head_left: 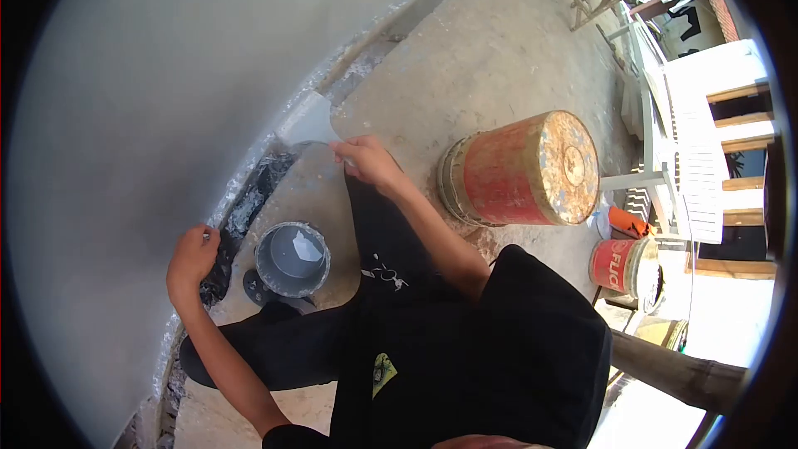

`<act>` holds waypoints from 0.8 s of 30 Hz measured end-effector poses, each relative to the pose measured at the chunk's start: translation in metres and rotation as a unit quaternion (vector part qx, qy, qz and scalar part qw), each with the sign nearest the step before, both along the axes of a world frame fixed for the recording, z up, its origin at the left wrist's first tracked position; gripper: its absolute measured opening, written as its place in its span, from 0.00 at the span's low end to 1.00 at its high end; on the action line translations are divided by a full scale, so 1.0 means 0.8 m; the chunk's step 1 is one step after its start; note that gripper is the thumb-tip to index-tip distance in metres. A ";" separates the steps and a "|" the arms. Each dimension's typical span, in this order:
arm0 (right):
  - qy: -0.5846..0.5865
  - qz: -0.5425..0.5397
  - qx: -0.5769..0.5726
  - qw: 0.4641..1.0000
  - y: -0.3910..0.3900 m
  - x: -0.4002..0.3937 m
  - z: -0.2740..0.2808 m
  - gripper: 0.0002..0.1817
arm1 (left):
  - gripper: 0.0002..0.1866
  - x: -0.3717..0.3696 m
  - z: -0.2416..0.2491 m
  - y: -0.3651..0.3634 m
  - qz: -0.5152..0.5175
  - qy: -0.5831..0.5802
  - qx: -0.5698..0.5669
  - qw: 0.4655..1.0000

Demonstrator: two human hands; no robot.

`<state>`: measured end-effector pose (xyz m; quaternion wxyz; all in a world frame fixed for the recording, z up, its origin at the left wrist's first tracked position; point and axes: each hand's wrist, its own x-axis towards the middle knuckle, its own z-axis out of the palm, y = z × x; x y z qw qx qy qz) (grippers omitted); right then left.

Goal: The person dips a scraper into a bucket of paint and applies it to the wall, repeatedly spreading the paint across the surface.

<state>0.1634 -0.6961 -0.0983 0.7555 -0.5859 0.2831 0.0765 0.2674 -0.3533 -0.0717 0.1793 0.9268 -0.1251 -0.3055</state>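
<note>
Head view, the only one.

Progress, judged from the surface: the wall on the left reads smooth and evenly grey over nearly all of its visible area, so most of the skim looks done. What's left appears to be the bottom strip where wall meets floor; the joint there is rough, with dark debris and broken material lying along it. The small grey bucket near the person's legs holds grey mix with a pale lump in it, so material remains.

Right hand: closed around the handle end of a wide flat trowel, fingers curled tight. The blade points far-left and sits against the base of the wall, just above the debris line. Whether it carries mix I can't tell.

Left hand: loosely curled, fingers bent. It's at the wall's bottom edge, touching or right beside the dark rubble. Can't tell if it grips anything; a small pale bit shows at the fingertips.

Surroundings: a big red rusted drum lies on its side to the right, and a smaller red bucket sits nearer and further right. White railing at far right.
</note>
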 end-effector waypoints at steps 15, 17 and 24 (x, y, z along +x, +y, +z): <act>0.014 -0.480 -0.481 0.734 -0.336 -0.222 0.232 0.14 | 0.19 -0.005 -0.013 -0.031 -0.037 0.057 -0.024 0.997; 0.130 -0.507 -0.577 0.627 -0.450 -0.310 0.223 0.16 | 0.19 -0.010 -0.020 -0.031 -0.027 0.057 -0.032 0.997; 0.156 -0.573 -0.140 0.792 -0.570 -0.561 0.089 0.16 | 0.19 -0.009 -0.052 -0.001 -0.029 0.106 0.002 0.994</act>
